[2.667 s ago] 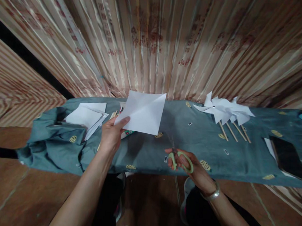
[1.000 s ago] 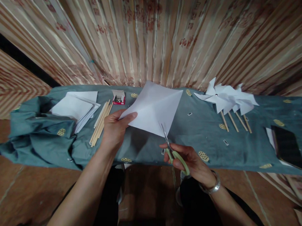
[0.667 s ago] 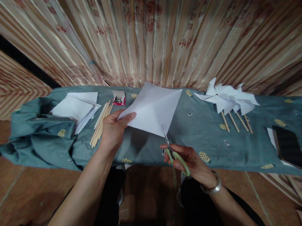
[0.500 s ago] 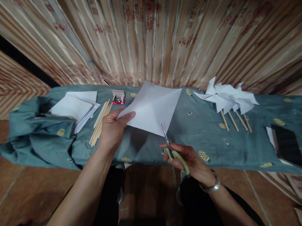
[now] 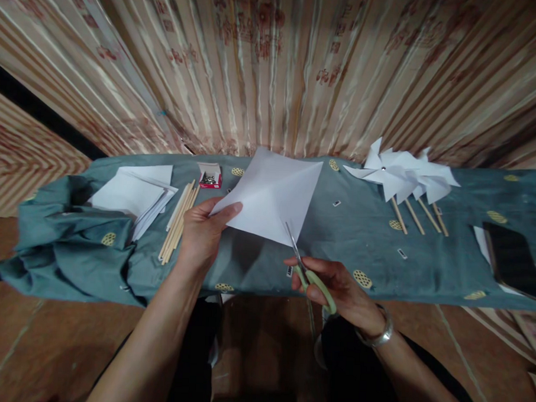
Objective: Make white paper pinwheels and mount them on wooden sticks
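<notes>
A creased square sheet of white paper (image 5: 272, 192) is held above the cloth, its left corner pinched between the thumb and fingers of my left hand (image 5: 204, 234). My right hand (image 5: 331, 281) grips scissors (image 5: 311, 280) with light green handles. The scissor blades lie at the paper's near corner, pointing up along a crease, and look nearly closed. Just left of my left hand lies a bundle of thin wooden sticks (image 5: 178, 221). Beyond it sits an open small red box (image 5: 210, 176) with little metal pieces inside.
A green cloth (image 5: 337, 239) with yellow pineapple prints covers the narrow table. Stacked white paper (image 5: 130, 189) lies at the left. Several white paper pinwheels (image 5: 402, 171) on sticks rest at the right, with a dark phone (image 5: 514, 259) farther right. A pleated curtain (image 5: 273, 71) hangs behind.
Almost nothing differs. The scissor blades seem slightly more closed at the paper's near corner, and the whole view has shifted a little.
</notes>
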The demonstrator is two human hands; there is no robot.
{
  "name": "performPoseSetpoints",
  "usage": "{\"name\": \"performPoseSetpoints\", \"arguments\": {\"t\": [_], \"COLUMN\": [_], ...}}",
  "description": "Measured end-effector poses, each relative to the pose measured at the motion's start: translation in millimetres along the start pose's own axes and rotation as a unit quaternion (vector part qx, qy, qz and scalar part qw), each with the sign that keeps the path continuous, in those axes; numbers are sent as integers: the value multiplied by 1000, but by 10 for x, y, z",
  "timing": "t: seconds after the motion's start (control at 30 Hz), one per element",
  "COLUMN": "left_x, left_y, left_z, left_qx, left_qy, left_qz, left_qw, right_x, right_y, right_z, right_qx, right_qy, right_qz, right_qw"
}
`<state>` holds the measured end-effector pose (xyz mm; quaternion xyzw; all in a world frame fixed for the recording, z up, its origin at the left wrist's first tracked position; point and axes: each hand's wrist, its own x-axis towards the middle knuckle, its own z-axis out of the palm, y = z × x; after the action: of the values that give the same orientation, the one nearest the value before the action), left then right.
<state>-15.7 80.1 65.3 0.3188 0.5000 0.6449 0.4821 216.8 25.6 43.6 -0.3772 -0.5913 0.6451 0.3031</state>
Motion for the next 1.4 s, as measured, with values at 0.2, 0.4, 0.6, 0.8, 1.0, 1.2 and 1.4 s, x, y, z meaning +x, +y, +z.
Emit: {"name": "performPoseSetpoints", "arguments": {"t": [0.2,0.4,0.6,0.8,1.0,1.2,1.4], "left_x": [3,-10,-7,6,7,-27,-34], "left_y": [9,30,40,25,-10,-26,-12], "left_z": [-1,-6,-2,-9,-12,13,15], "left_qx": [-3,10,2,6,9,6,8], "left_qy": [0,8,12,17,16,6,7], "left_qz": [-7,-15,-16,-26,-24,-39,-43], "left_qw": [1000,1000,1000,1000,1000,999,999], "right_x": [9,6,13,14,12,23,30], "right_y": [-37,-10,-15,10,10,22,49], "right_z": [4,0,14,9,8,2,13], "right_qx": [-14,-2,-23,-33,-39,-32,-26], "right_qy": [-1,-1,10,20,19,14,28], "right_qz": [12,35,59,64,56,37,51], "right_qw": [1000,999,998,997,997,999,998]}}
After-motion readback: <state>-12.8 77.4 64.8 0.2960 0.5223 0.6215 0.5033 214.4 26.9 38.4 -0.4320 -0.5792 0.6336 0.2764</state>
